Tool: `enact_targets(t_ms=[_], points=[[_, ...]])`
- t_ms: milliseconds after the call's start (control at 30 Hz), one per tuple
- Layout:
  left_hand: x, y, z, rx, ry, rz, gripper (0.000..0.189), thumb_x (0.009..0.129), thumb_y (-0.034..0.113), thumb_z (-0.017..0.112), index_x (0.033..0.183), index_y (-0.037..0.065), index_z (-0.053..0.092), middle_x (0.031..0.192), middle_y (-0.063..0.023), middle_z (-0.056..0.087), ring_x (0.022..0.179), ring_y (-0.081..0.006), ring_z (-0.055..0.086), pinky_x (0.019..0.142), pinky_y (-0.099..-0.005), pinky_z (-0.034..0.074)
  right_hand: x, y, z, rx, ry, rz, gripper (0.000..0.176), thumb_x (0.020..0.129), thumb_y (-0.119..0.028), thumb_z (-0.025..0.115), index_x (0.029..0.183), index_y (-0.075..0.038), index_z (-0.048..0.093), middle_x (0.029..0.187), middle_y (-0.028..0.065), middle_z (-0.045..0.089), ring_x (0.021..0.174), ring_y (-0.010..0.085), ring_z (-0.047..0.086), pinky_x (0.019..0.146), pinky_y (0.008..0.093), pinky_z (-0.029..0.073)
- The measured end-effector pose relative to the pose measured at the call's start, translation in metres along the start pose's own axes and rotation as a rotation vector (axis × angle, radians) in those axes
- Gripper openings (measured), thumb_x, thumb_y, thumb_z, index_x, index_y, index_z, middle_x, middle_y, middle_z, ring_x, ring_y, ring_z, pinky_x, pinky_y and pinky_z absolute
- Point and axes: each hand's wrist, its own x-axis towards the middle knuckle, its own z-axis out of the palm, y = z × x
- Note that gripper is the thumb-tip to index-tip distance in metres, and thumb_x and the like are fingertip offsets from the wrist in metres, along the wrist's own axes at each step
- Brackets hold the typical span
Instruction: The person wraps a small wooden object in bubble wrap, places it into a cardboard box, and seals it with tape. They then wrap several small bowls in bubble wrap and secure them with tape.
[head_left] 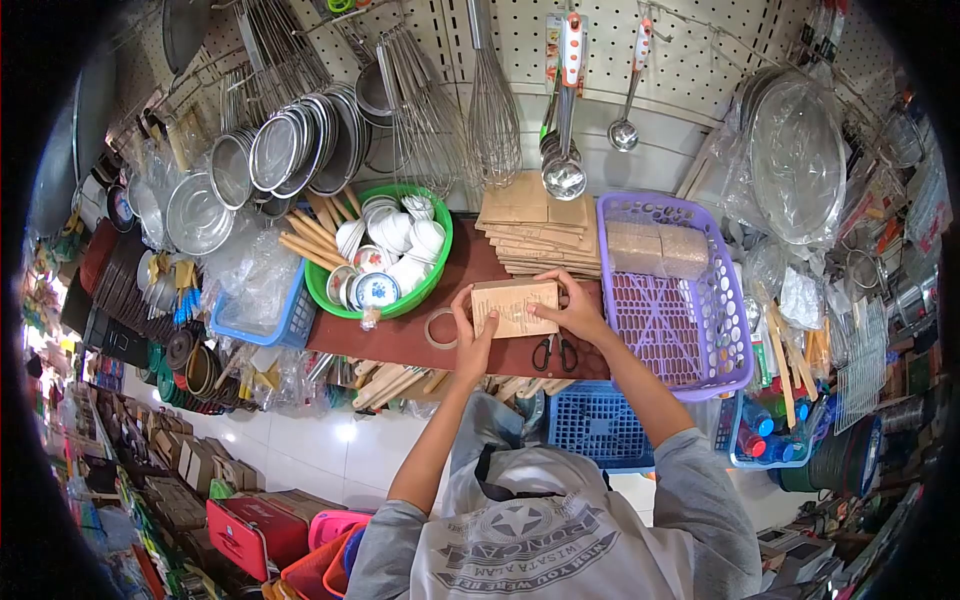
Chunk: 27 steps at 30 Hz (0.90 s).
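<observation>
While standing at a dark red surface (400, 335) hemmed in by shop wares, holds a small brown cardboard packet (514, 307) between both hands, over the middle of that surface; cannot tell whether it rests there or is lifted clear. Pinches the packet's left edge with the left hand (470, 340), thumb laid up the near face and the other fingers tucked behind it. Clamps the right edge with the right hand (572, 310), fingers pressed close together and curled over the far corner. Works beside a roll of tape (440, 329) lying flat just left of the left hand, and beside black-handled scissors (554, 352) resting near the near edge, under the right wrist. Faces a stack of brown cardboard sheets (535, 235) just beyond the held packet, against the far wall. Has at the right a purple basket (660, 330) with two tan blocks (655, 248) in its far end, and at the left a green basin (425, 290) heaped with white and patterned bowls (390, 255). Shares the far left with wooden sticks (310, 240) leaning by the basin and a blue basket (290, 322) draped in clear plastic. Backed by a white pegboard (700, 60) hung with wire whisks (492, 120), steel ladles (563, 170) and stacked sieves (290, 150). Stands over a blue crate (595, 425) below the surface's near edge.
</observation>
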Motion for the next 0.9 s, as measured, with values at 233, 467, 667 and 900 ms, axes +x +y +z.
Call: enact_targets(t_ms=[233,467,667,900], points=[[0.005,0.004,-0.004,-0.062,-0.046,-0.110,0.061,0.096,0.018,0.062,0.147,0.010,0.029,0.138,-0.0146,0.042,0.126,-0.0234,0.044,0.105,-0.0360,0.038,0.000,-0.001,0.000,0.016,0.015,0.016,0.050,0.079,-0.021,0.082,0.118,-0.004,0.056,0.112,0.0094,0.063,0.101,0.0121,0.059,0.085,0.0286,0.051],[0.007,0.003,-0.003,0.001,-0.042,-0.061,0.059,0.095,0.021,0.064,0.144,0.008,0.035,0.133,-0.0150,0.048,0.121,-0.0229,0.049,0.102,-0.0350,0.041,-0.001,-0.007,0.000,-0.007,0.011,0.085,0.052,0.078,-0.025,0.083,0.119,-0.005,0.058,0.113,0.0105,0.064,0.101,0.0179,0.061,0.088,0.0328,0.050],[0.005,0.004,-0.006,0.037,-0.011,-0.074,0.059,0.094,0.021,0.066,0.142,0.007,0.036,0.129,-0.0157,0.050,0.117,-0.0229,0.052,0.099,-0.0354,0.044,0.001,-0.007,-0.003,-0.478,0.269,-0.324,0.057,0.071,-0.031,0.085,0.119,-0.010,0.063,0.116,0.0106,0.058,0.117,0.0309,0.051,0.103,0.0416,0.040],[0.006,0.012,0.000,0.078,-0.016,-0.063,0.059,0.093,0.020,0.066,0.141,0.007,0.036,0.127,-0.0159,0.050,0.114,-0.0238,0.052,0.098,-0.0362,0.044,-0.004,-0.027,0.010,-0.621,0.208,-0.440,0.056,0.069,-0.024,0.085,0.118,-0.008,0.063,0.119,0.0106,0.056,0.116,0.0303,0.053,0.101,0.0386,0.042]])
